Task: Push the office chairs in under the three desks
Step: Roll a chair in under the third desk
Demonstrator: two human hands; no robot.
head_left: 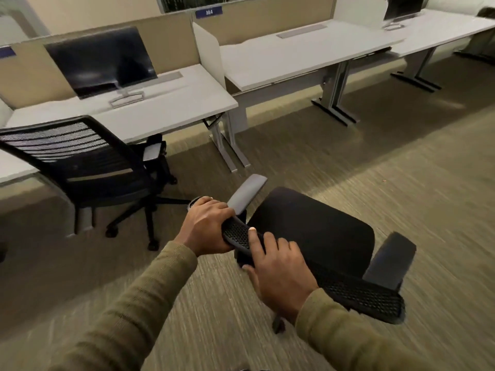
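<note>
Gripping backrest of near chair point(316, 231): left hand point(206, 226) curled round end, right hand point(278, 271) clamped just beside. Chair out on carpet point(375, 162), well short of middle desk point(281, 57); second chair point(80, 162) left of it, seemingly half-tucked.

The near chair point(310, 231), black with grey armrests and a mesh back, stands on the carpet well apart from the white tables, its seat toward the middle table point(294, 54). A second black chair point(80, 162) stands close against the left table point(166, 111).
</note>
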